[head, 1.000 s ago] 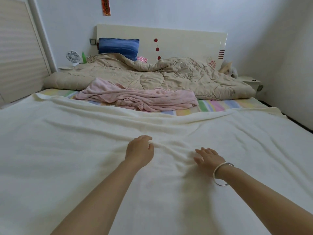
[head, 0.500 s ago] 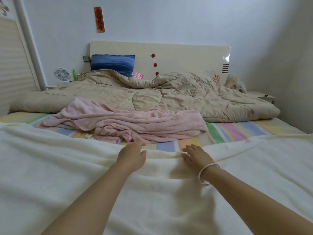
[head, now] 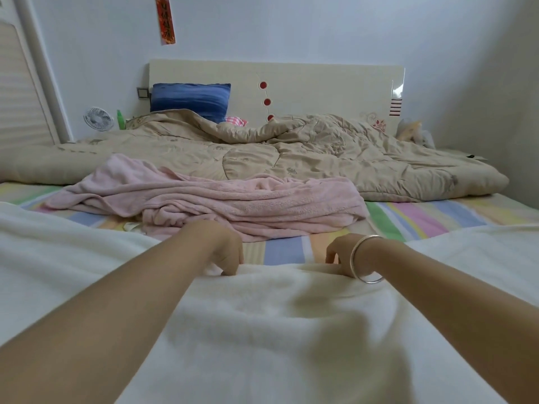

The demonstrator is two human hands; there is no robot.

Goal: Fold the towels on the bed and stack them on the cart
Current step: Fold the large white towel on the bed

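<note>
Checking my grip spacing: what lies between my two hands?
In the head view, the white towel's far edge runs between the left hand and the right hand, with bare striped sheet just beyond it.

Fluffy matt white towel [head: 262,330]; glossy headboard [head: 320,83]

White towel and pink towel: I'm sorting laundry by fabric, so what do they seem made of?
The white towel looks like soft cotton terry, matte, with a fine fuzzy nap and rounded folds. The pink towel is likely plush terry or microfibre, matte, its loopy pile showing along the crumpled ridges.
</note>
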